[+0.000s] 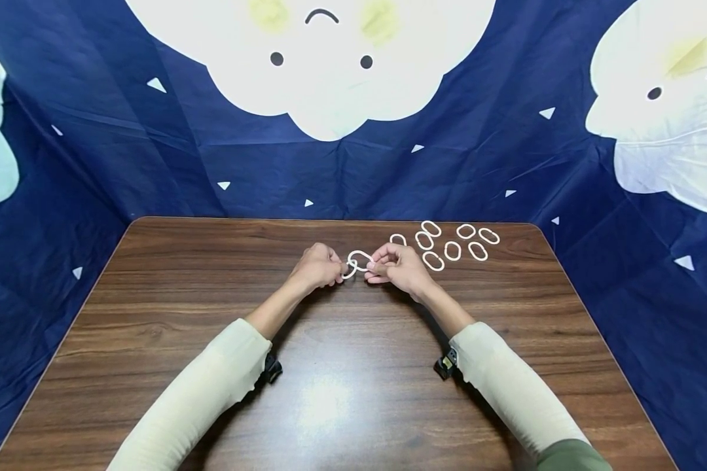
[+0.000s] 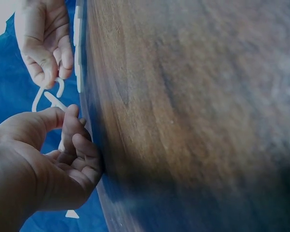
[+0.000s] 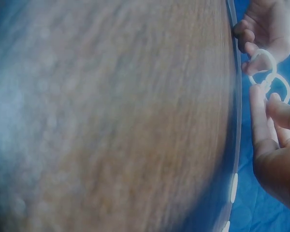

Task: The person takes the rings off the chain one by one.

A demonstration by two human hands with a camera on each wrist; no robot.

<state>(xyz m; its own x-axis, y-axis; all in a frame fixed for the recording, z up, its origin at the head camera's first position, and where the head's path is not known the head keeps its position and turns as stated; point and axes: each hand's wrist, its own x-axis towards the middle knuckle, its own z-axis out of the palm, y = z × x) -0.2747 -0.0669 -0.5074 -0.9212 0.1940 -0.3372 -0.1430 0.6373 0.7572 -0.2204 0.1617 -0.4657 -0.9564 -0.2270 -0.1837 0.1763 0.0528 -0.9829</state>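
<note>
Two white oval rings, like plastic chain links, hang together between the hands above the far part of the wooden table (image 1: 330,405). My left hand (image 1: 319,265) pinches the left chain link (image 1: 348,272) between thumb and fingers. On the other side, my right hand (image 1: 402,267) pinches the right chain link (image 1: 359,252) at its right end. The links cross each other where they meet, as the right wrist view shows with the left-hand link (image 3: 273,60) passing through the right-hand one (image 3: 288,88). Fingertips hide the outer ends of both.
Several loose white links lie at the far right of the table, among them one link (image 1: 433,261) close to the right hand and one link (image 1: 489,236) farthest right. A dark blue curtain (image 1: 259,170) with white clouds hangs behind the table's far edge.
</note>
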